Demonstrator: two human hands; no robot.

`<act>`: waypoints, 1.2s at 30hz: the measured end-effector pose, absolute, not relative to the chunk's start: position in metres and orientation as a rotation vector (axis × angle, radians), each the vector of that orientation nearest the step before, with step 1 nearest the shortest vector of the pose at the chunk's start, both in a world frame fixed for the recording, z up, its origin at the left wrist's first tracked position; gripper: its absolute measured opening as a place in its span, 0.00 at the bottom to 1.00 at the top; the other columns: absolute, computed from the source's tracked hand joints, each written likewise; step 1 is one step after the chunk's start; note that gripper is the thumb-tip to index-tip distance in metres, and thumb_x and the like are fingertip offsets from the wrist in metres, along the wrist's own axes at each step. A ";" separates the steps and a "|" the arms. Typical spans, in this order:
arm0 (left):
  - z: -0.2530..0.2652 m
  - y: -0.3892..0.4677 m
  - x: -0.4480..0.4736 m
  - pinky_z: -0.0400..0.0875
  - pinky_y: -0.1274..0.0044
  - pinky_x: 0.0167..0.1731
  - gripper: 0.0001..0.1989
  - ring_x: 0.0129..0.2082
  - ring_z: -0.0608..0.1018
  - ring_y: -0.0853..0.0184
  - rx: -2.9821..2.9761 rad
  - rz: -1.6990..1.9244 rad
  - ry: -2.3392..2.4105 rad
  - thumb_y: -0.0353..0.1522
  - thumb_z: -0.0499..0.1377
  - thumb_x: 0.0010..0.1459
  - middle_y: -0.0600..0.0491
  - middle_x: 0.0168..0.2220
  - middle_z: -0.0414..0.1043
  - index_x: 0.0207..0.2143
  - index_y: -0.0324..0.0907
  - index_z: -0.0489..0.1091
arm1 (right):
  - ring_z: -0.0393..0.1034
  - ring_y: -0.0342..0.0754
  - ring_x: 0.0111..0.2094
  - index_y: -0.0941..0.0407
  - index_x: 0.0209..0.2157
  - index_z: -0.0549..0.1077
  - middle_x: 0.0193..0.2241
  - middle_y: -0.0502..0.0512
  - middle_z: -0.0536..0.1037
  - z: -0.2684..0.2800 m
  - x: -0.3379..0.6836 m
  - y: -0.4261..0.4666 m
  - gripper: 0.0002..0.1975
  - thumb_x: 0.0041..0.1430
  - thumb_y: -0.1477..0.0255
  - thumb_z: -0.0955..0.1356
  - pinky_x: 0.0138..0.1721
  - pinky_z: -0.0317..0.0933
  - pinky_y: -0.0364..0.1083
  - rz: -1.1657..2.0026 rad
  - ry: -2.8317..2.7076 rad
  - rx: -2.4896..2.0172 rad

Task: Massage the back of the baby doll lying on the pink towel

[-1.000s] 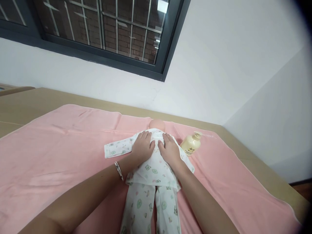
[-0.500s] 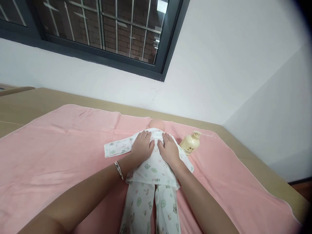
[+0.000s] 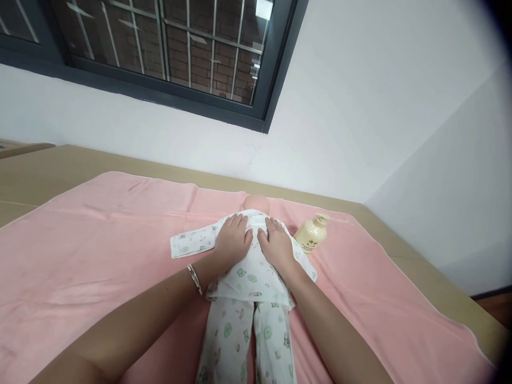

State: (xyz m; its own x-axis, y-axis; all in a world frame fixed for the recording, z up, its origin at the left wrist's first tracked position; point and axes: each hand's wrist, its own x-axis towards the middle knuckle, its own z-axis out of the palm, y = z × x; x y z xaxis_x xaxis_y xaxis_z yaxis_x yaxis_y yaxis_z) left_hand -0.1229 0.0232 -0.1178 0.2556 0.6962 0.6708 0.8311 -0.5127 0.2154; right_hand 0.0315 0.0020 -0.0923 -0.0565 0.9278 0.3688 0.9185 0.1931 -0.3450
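Observation:
A baby doll (image 3: pixel 256 203) lies on the pink blanket, only the rounded top of its head showing past the collar. It wears a white printed top (image 3: pixel 250 282) and matching trousers (image 3: pixel 232 330). My left hand (image 3: pixel 232 238) rests flat on the left side of the top's chest, fingers stretched towards the collar, a silver bangle (image 3: pixel 194 279) on the wrist. On the right side of the chest lies my right hand (image 3: pixel 277 244), also flat with the fingers out. The left sleeve (image 3: pixel 194 242) is spread out sideways; the right one is partly hidden by my forearm.
A pale yellow pump bottle (image 3: pixel 313 233) leans on the blanket right of the doll. The pink blanket (image 3: pixel 100 240) covers much of a tan surface (image 3: pixel 72 160). Behind are a white wall (image 3: pixel 340 106) and a dark-framed window (image 3: pixel 168 90) with bars.
Both hands stay in the same place on the doll's top. The view has shifted very slightly; nothing else has visibly moved.

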 end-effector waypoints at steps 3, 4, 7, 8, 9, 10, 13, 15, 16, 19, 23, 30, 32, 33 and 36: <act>-0.119 0.024 -0.123 0.66 0.59 0.57 0.19 0.54 0.70 0.53 -2.322 -1.122 -1.421 0.33 0.47 0.64 0.38 0.51 0.71 0.52 0.34 0.66 | 0.54 0.59 0.63 0.65 0.61 0.63 0.60 0.67 0.64 -0.093 0.032 0.003 0.27 0.66 0.65 0.58 0.63 0.48 0.55 0.027 -1.965 -1.721; -0.119 0.024 -0.123 0.66 0.59 0.56 0.19 0.54 0.71 0.53 -2.314 -1.126 -1.417 0.33 0.47 0.64 0.39 0.51 0.71 0.52 0.34 0.67 | 0.54 0.59 0.63 0.65 0.61 0.63 0.60 0.67 0.64 -0.093 0.032 0.003 0.27 0.66 0.65 0.58 0.63 0.48 0.55 0.027 -1.965 -1.719; -0.120 0.025 -0.123 0.66 0.60 0.56 0.19 0.54 0.71 0.53 -2.303 -1.121 -1.413 0.33 0.47 0.64 0.39 0.50 0.71 0.52 0.34 0.67 | 0.54 0.59 0.63 0.65 0.61 0.63 0.60 0.68 0.64 -0.093 0.032 0.003 0.27 0.66 0.65 0.59 0.63 0.48 0.55 0.023 -1.965 -1.711; -0.120 0.025 -0.123 0.66 0.60 0.56 0.19 0.54 0.71 0.53 -2.306 -1.116 -1.412 0.33 0.47 0.64 0.39 0.50 0.71 0.52 0.33 0.67 | 0.55 0.59 0.63 0.65 0.61 0.63 0.60 0.68 0.64 -0.093 0.033 0.003 0.26 0.66 0.66 0.59 0.63 0.49 0.55 0.019 -1.964 -1.712; -0.120 0.025 -0.123 0.66 0.60 0.56 0.19 0.54 0.71 0.53 -2.311 -1.111 -1.410 0.33 0.47 0.64 0.39 0.50 0.71 0.52 0.33 0.67 | 0.55 0.59 0.62 0.65 0.61 0.63 0.60 0.68 0.64 -0.093 0.033 0.004 0.26 0.66 0.66 0.59 0.63 0.49 0.55 0.011 -1.964 -1.714; -0.120 0.025 -0.123 0.66 0.60 0.56 0.19 0.53 0.71 0.53 -2.315 -1.108 -1.408 0.33 0.48 0.64 0.39 0.51 0.71 0.52 0.32 0.67 | 0.55 0.59 0.62 0.65 0.61 0.63 0.60 0.68 0.64 -0.093 0.033 0.004 0.26 0.66 0.66 0.59 0.62 0.50 0.55 -0.004 -1.969 -1.716; -0.120 0.023 -0.123 0.66 0.60 0.57 0.19 0.54 0.71 0.53 -2.295 -1.114 -1.416 0.32 0.48 0.63 0.38 0.52 0.70 0.52 0.32 0.67 | 0.56 0.60 0.62 0.66 0.60 0.63 0.59 0.69 0.65 -0.093 0.031 0.002 0.26 0.67 0.67 0.58 0.62 0.49 0.55 -0.101 -2.021 -1.717; -0.120 0.021 -0.124 0.67 0.60 0.56 0.19 0.55 0.70 0.53 -2.266 -1.119 -1.423 0.32 0.48 0.63 0.38 0.54 0.68 0.52 0.33 0.67 | 0.57 0.61 0.61 0.67 0.60 0.63 0.58 0.71 0.66 -0.092 0.028 -0.002 0.25 0.68 0.67 0.57 0.62 0.50 0.56 -0.185 -2.066 -1.729; -0.121 0.020 -0.124 0.67 0.60 0.56 0.19 0.55 0.70 0.53 -2.263 -1.119 -1.416 0.31 0.48 0.62 0.38 0.55 0.68 0.52 0.33 0.67 | 0.58 0.60 0.61 0.68 0.60 0.63 0.58 0.71 0.66 -0.091 0.027 -0.004 0.25 0.68 0.68 0.56 0.62 0.50 0.56 -0.221 -2.082 -1.735; -0.122 0.019 -0.124 0.68 0.61 0.55 0.18 0.53 0.71 0.54 -2.301 -1.142 -1.387 0.30 0.48 0.62 0.40 0.52 0.70 0.51 0.34 0.68 | 0.61 0.59 0.59 0.67 0.60 0.64 0.56 0.71 0.69 -0.087 0.024 -0.008 0.25 0.69 0.68 0.55 0.59 0.54 0.54 -0.256 -2.102 -1.735; -0.125 0.023 -0.123 0.66 0.59 0.57 0.20 0.57 0.69 0.53 -2.348 -1.196 -1.439 0.31 0.48 0.62 0.39 0.55 0.69 0.54 0.34 0.66 | 0.59 0.59 0.61 0.64 0.61 0.64 0.58 0.68 0.67 -0.087 0.032 -0.002 0.25 0.68 0.65 0.57 0.59 0.55 0.55 -0.103 -2.080 -1.716; -0.121 0.023 -0.123 0.66 0.61 0.55 0.17 0.54 0.71 0.56 -2.399 -1.197 -1.269 0.30 0.48 0.63 0.43 0.52 0.71 0.51 0.37 0.68 | 0.59 0.55 0.60 0.59 0.60 0.66 0.58 0.63 0.67 -0.092 0.036 0.004 0.21 0.69 0.69 0.56 0.60 0.52 0.54 -0.158 -2.165 -1.524; -0.119 0.020 -0.124 0.69 0.62 0.52 0.15 0.50 0.73 0.57 -2.379 -1.199 -1.205 0.29 0.47 0.63 0.44 0.48 0.73 0.46 0.38 0.70 | 0.65 0.55 0.54 0.58 0.54 0.71 0.53 0.62 0.72 -0.088 0.029 -0.004 0.19 0.68 0.71 0.57 0.55 0.57 0.52 -0.265 -2.139 -1.547; -0.118 0.018 -0.124 0.70 0.63 0.50 0.14 0.48 0.74 0.57 -2.369 -1.197 -1.190 0.29 0.48 0.63 0.44 0.45 0.74 0.44 0.38 0.71 | 0.67 0.54 0.50 0.57 0.50 0.74 0.49 0.61 0.75 -0.087 0.026 -0.009 0.17 0.68 0.72 0.58 0.52 0.58 0.51 -0.303 -2.116 -1.563; -0.116 0.016 -0.124 0.72 0.64 0.46 0.13 0.45 0.74 0.57 -2.351 -1.202 -1.219 0.29 0.48 0.62 0.44 0.42 0.74 0.41 0.38 0.72 | 0.68 0.54 0.44 0.55 0.41 0.77 0.40 0.57 0.77 -0.085 0.020 -0.017 0.14 0.66 0.70 0.60 0.47 0.60 0.49 -0.342 -2.037 -1.597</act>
